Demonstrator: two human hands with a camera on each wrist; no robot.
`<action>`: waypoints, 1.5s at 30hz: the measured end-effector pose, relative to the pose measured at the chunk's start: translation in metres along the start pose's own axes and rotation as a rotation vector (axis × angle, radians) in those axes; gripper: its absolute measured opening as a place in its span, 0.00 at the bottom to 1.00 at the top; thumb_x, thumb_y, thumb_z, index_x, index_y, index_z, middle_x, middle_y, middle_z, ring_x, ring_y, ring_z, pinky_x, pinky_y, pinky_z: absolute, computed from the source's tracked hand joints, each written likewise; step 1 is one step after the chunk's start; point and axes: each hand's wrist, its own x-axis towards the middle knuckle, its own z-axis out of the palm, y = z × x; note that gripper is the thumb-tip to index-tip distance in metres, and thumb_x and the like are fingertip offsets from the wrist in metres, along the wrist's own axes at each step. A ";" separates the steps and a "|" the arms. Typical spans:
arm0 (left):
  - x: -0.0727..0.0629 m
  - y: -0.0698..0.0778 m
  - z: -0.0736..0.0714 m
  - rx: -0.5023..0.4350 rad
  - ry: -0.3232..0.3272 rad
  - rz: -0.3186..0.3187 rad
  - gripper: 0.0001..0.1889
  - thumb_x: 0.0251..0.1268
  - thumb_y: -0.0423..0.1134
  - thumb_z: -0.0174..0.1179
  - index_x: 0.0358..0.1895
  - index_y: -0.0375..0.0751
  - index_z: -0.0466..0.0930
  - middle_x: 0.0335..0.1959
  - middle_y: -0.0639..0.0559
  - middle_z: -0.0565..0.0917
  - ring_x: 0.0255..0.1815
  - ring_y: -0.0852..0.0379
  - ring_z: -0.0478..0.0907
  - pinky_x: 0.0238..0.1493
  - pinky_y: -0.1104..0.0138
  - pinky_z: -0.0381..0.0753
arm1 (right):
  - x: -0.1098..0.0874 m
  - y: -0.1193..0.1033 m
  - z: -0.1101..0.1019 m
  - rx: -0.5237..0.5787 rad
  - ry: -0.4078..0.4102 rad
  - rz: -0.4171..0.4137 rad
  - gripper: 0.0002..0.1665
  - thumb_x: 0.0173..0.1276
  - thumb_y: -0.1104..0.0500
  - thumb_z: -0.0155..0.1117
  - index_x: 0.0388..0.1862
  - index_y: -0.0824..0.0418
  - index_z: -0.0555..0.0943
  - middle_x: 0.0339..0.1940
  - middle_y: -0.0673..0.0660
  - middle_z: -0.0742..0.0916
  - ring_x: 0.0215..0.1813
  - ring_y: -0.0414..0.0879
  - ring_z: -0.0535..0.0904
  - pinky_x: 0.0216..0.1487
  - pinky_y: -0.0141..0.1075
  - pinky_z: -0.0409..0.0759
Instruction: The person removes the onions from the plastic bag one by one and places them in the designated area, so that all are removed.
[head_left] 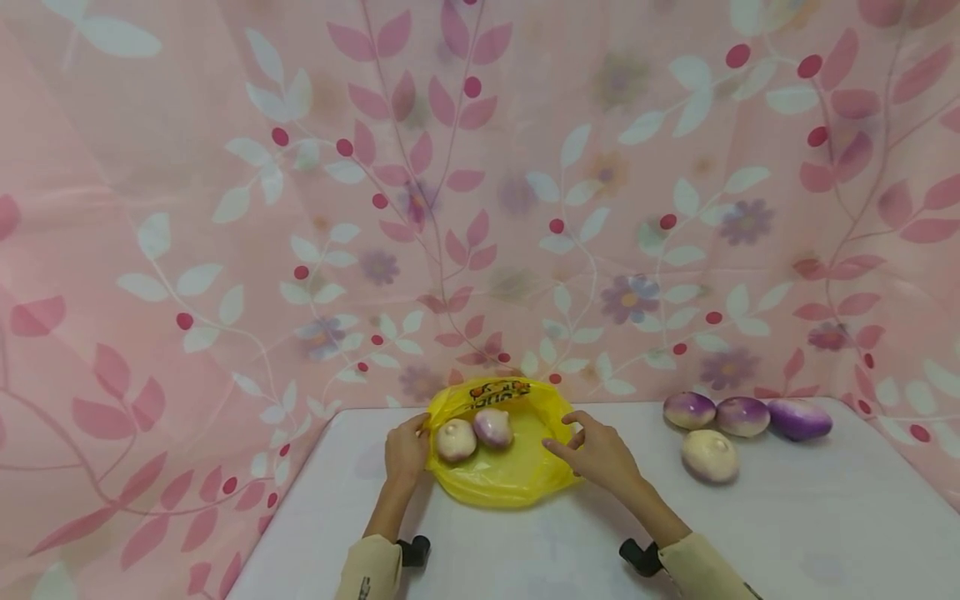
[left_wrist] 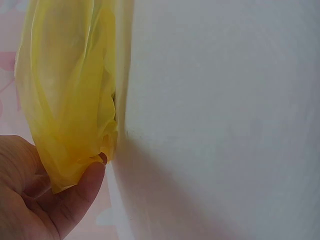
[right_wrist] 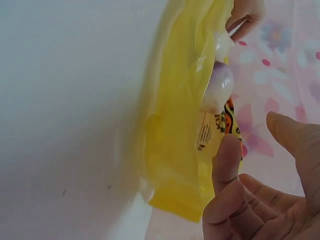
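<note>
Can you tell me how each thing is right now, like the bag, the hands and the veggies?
Yellow bag: open
Two round vegetables: inside the bag
Left hand: pinching the bag's edge
Right hand: fingers parted at the bag's other side
Three purple vegetables: lying in a row
Cream vegetable: lying before them

Dim, diffuse light with soft shadows

Fingers (right_wrist: 228, 159) bend at a yellow bag (right_wrist: 172, 160) holding two turnips (right_wrist: 220, 89).
</note>
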 end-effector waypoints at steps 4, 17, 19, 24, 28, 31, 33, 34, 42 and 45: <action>0.000 0.000 0.001 0.000 -0.011 -0.010 0.15 0.58 0.25 0.65 0.49 0.35 0.87 0.41 0.37 0.87 0.40 0.38 0.85 0.35 0.49 0.82 | 0.007 -0.005 0.009 0.007 -0.009 0.009 0.38 0.58 0.38 0.72 0.59 0.60 0.76 0.24 0.48 0.82 0.18 0.43 0.77 0.22 0.36 0.73; 0.001 -0.001 0.001 -0.004 -0.024 -0.024 0.15 0.58 0.25 0.65 0.49 0.35 0.87 0.42 0.37 0.87 0.41 0.38 0.85 0.37 0.50 0.82 | 0.024 -0.021 0.035 0.040 -0.065 0.041 0.41 0.58 0.35 0.70 0.60 0.62 0.76 0.20 0.49 0.82 0.19 0.48 0.81 0.20 0.35 0.71; 0.001 -0.002 0.001 -0.005 -0.022 -0.016 0.14 0.58 0.25 0.65 0.49 0.35 0.87 0.42 0.37 0.87 0.41 0.38 0.85 0.36 0.50 0.82 | 0.026 -0.023 0.040 0.051 -0.072 0.050 0.41 0.58 0.35 0.70 0.59 0.62 0.75 0.20 0.49 0.82 0.19 0.48 0.81 0.19 0.34 0.71; 0.001 -0.001 0.001 -0.009 -0.025 -0.024 0.14 0.58 0.25 0.64 0.49 0.35 0.87 0.43 0.37 0.87 0.40 0.39 0.85 0.36 0.50 0.82 | 0.029 -0.029 0.049 0.043 -0.079 0.078 0.46 0.56 0.30 0.68 0.60 0.64 0.75 0.18 0.50 0.82 0.20 0.49 0.82 0.19 0.34 0.70; 0.001 0.000 0.000 -0.011 -0.029 -0.028 0.15 0.58 0.25 0.64 0.49 0.35 0.87 0.43 0.37 0.87 0.42 0.38 0.85 0.38 0.49 0.82 | 0.033 -0.037 0.056 0.045 -0.079 0.104 0.51 0.53 0.27 0.68 0.62 0.63 0.74 0.29 0.53 0.84 0.22 0.49 0.82 0.23 0.35 0.76; 0.001 0.000 0.000 -0.012 -0.029 -0.027 0.15 0.58 0.25 0.64 0.49 0.35 0.87 0.43 0.37 0.87 0.43 0.38 0.84 0.40 0.49 0.82 | 0.035 -0.041 0.062 0.078 -0.076 0.118 0.53 0.53 0.27 0.69 0.66 0.62 0.71 0.41 0.56 0.84 0.24 0.48 0.81 0.25 0.36 0.78; 0.001 -0.001 -0.001 -0.008 -0.028 -0.029 0.15 0.59 0.25 0.64 0.49 0.35 0.87 0.43 0.38 0.87 0.43 0.38 0.84 0.40 0.49 0.82 | 0.036 -0.045 0.065 0.096 -0.073 0.129 0.54 0.53 0.27 0.69 0.68 0.61 0.70 0.47 0.58 0.83 0.24 0.47 0.80 0.26 0.36 0.79; 0.001 -0.001 -0.001 -0.003 -0.027 -0.026 0.15 0.59 0.25 0.64 0.49 0.35 0.87 0.43 0.38 0.87 0.43 0.38 0.84 0.39 0.49 0.82 | 0.037 -0.046 0.067 0.103 -0.069 0.132 0.54 0.53 0.28 0.69 0.68 0.61 0.69 0.48 0.59 0.83 0.24 0.47 0.80 0.26 0.36 0.79; 0.000 0.000 -0.002 -0.004 -0.035 -0.028 0.14 0.59 0.25 0.64 0.49 0.35 0.87 0.43 0.38 0.87 0.43 0.38 0.84 0.39 0.49 0.82 | 0.041 -0.054 0.077 0.080 -0.029 0.122 0.49 0.56 0.31 0.69 0.66 0.60 0.68 0.40 0.57 0.82 0.22 0.46 0.78 0.24 0.36 0.77; 0.001 -0.001 -0.002 -0.005 -0.039 -0.036 0.15 0.59 0.26 0.64 0.49 0.36 0.87 0.43 0.38 0.87 0.43 0.38 0.84 0.40 0.49 0.82 | 0.043 -0.055 0.081 0.081 -0.009 0.121 0.48 0.56 0.31 0.69 0.64 0.60 0.68 0.37 0.56 0.82 0.25 0.47 0.78 0.27 0.37 0.77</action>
